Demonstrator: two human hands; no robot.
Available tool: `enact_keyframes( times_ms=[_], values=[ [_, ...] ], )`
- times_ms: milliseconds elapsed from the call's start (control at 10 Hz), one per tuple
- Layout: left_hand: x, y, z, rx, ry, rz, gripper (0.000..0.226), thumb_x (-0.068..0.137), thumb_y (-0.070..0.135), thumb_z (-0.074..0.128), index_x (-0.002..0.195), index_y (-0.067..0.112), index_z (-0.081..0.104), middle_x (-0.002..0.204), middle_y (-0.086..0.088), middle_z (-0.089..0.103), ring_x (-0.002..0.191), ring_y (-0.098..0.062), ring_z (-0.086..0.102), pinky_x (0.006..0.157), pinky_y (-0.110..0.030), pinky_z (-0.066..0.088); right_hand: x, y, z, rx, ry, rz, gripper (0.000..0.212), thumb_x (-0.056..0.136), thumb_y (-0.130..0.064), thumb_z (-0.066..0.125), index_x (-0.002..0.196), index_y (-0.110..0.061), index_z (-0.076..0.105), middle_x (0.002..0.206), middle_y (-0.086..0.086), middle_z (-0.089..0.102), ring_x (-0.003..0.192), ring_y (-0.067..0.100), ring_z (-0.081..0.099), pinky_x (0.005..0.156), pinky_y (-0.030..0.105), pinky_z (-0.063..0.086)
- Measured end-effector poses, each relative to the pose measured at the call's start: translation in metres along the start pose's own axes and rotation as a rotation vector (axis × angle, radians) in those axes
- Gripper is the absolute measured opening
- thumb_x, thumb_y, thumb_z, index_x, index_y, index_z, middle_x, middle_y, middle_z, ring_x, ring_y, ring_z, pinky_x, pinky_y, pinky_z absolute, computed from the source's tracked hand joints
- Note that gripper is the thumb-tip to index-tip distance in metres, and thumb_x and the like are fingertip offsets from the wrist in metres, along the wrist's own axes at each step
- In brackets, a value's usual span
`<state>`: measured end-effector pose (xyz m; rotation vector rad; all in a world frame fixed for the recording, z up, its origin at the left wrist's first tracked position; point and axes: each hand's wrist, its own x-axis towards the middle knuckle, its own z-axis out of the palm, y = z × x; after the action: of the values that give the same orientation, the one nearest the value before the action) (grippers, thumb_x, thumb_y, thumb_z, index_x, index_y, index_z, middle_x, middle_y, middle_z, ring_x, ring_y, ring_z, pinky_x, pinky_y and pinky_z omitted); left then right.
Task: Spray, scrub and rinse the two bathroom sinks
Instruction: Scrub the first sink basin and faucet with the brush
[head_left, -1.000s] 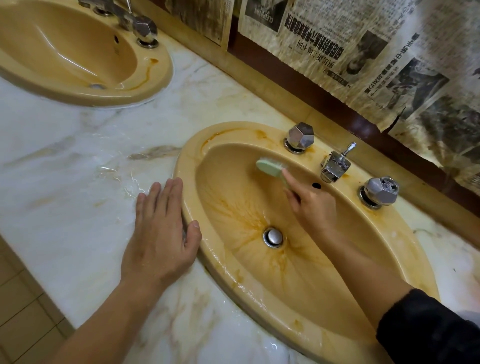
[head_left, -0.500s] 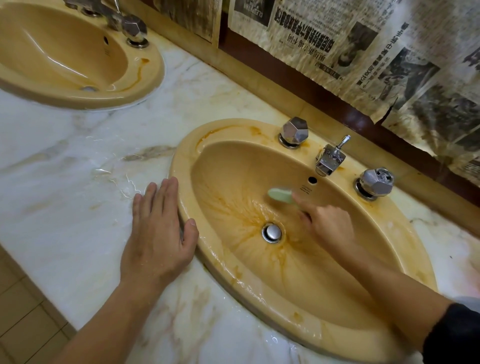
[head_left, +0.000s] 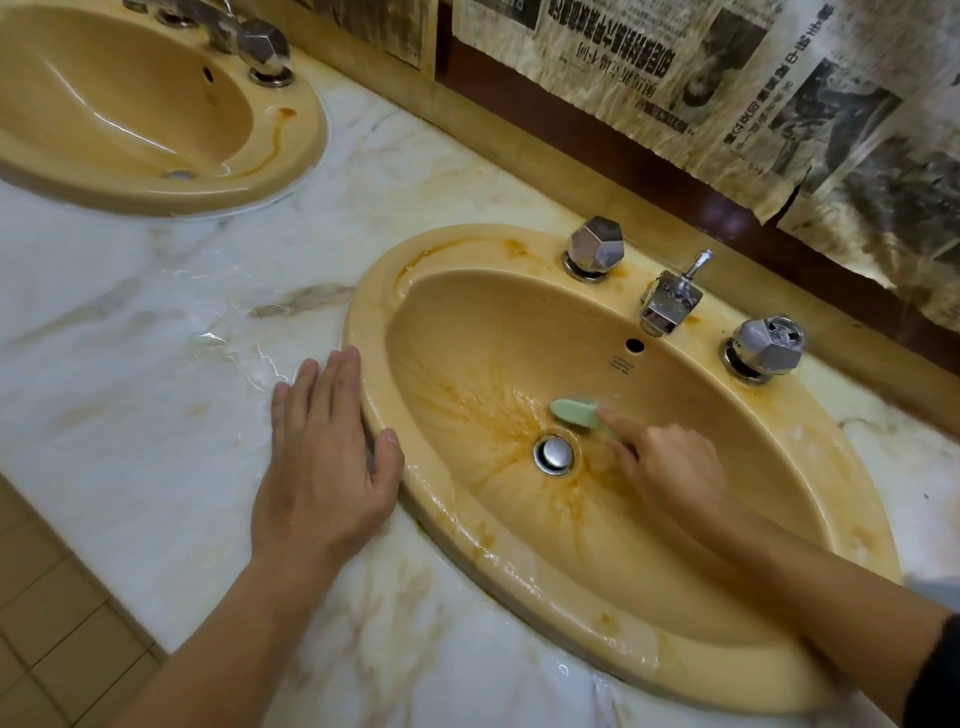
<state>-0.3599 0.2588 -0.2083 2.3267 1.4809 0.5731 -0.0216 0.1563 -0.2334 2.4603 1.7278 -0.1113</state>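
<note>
Two oval mustard-yellow ceramic sinks sit in the white veined marble surface (head_left: 130, 332); the near sink (head_left: 779, 519) is being scrubbed, and the far sink (head_left: 291, 156) at upper left looks wet, with only a rust streak on its rim.

The right hand (head_left: 670, 467) has its grip closed around the handle of a pale green plastic scrubbing brush (head_left: 574, 413), index finger laid along its back. The brush head rests on the basin wall just beyond the round chrome drain plug (head_left: 554, 453), between the plug and the overflow hole. The left hand (head_left: 322, 462) lies flat and spread on the surface, holding nothing, its thumb against the near sink's rim.

Risks, as I judge them: the basin is slick with orange-brown runoff, so a hard stroke could skid the brush off the wall and knock the knuckles against the plug. The braced left palm sits on wet marble and may slide if weight shifts onto it. Stains on the rim near the faceted chrome tap handles (head_left: 595, 247) could be missed if scrubbing stays low.

The brush's long axis runs from the hand up and leftward across the basin, head pointing toward the sink's left back wall, bristles down.
</note>
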Motion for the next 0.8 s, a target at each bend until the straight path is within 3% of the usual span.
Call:
enact_keyframes(
  times_ms=[100,200,300,400,500,600,700,800],
  values=[
    [0.0,0.001,0.0,0.002,0.005,-0.005,0.079,0.088,0.044,0.023,0.157,0.005,0.021,0.16,-0.013,0.031,0.152,-0.031,0.017,0.125,-0.049,0.008,0.009,0.011,0.001,0.1,0.189,0.051,0.047,0.098,-0.049,0.04,0.146,-0.048,0.039,0.066,0.0,0.066,0.054,0.022,0.06,0.053,0.037,0.054],
    [0.0,0.002,0.0,0.005,-0.001,-0.003,0.079,0.088,0.044,0.023,0.157,0.006,0.02,0.16,-0.013,0.031,0.152,-0.03,0.016,0.125,-0.049,0.008,0.005,-0.002,0.01,0.09,0.024,0.014,0.044,0.101,-0.046,0.043,0.145,-0.048,0.041,0.072,-0.005,0.064,0.066,0.021,0.063,0.06,0.035,0.054],
    [0.0,0.001,0.0,0.007,0.001,-0.005,0.079,0.088,0.044,0.023,0.157,0.006,0.021,0.16,-0.013,0.031,0.152,-0.031,0.016,0.125,-0.05,0.008,0.016,-0.003,0.011,0.182,0.022,0.048,0.04,0.1,-0.046,0.047,0.14,-0.048,0.049,0.071,-0.011,0.059,0.065,0.014,0.058,0.062,0.032,0.051],
    [0.0,0.001,0.0,0.007,0.002,-0.003,0.078,0.088,0.044,0.023,0.157,0.005,0.021,0.159,-0.014,0.032,0.151,-0.031,0.017,0.125,-0.05,0.009,0.022,-0.015,0.018,0.414,-0.059,0.036,0.037,0.097,-0.041,0.054,0.133,-0.046,0.057,0.106,-0.013,0.072,0.088,0.014,0.065,0.074,0.033,0.052],
    [0.0,0.002,-0.001,0.003,-0.002,-0.008,0.079,0.088,0.044,0.023,0.157,0.006,0.021,0.16,-0.013,0.031,0.152,-0.03,0.016,0.125,-0.049,0.008,0.026,-0.018,0.017,0.596,-0.137,0.036,0.033,0.096,-0.038,0.057,0.128,-0.044,0.063,0.122,-0.016,0.068,0.099,0.011,0.064,0.085,0.034,0.053],
    [0.0,0.002,-0.001,0.004,-0.006,-0.007,0.08,0.088,0.045,0.022,0.157,0.006,0.02,0.16,-0.013,0.031,0.152,-0.03,0.016,0.125,-0.049,0.007,0.03,-0.015,0.019,0.646,-0.031,0.105,0.032,0.096,-0.036,0.059,0.127,-0.04,0.065,0.115,-0.012,0.071,0.089,0.009,0.063,0.074,0.028,0.047],
    [0.0,0.001,0.0,0.007,-0.008,-0.008,0.08,0.088,0.045,0.022,0.157,0.006,0.02,0.16,-0.013,0.03,0.152,-0.03,0.015,0.125,-0.048,0.007,0.024,-0.025,0.022,0.645,-0.172,-0.012,0.032,0.096,-0.034,0.06,0.126,-0.042,0.065,0.113,-0.017,0.071,0.086,0.006,0.063,0.074,0.031,0.048],
    [0.0,0.002,0.0,0.008,-0.004,-0.008,0.08,0.087,0.045,0.022,0.157,0.005,0.02,0.16,-0.013,0.031,0.151,-0.031,0.016,0.125,-0.048,0.007,0.033,-0.016,0.008,0.712,-0.128,0.068,0.03,0.096,-0.034,0.06,0.125,-0.039,0.067,0.107,-0.013,0.073,0.087,0.01,0.067,0.077,0.031,0.052]
  ],
)
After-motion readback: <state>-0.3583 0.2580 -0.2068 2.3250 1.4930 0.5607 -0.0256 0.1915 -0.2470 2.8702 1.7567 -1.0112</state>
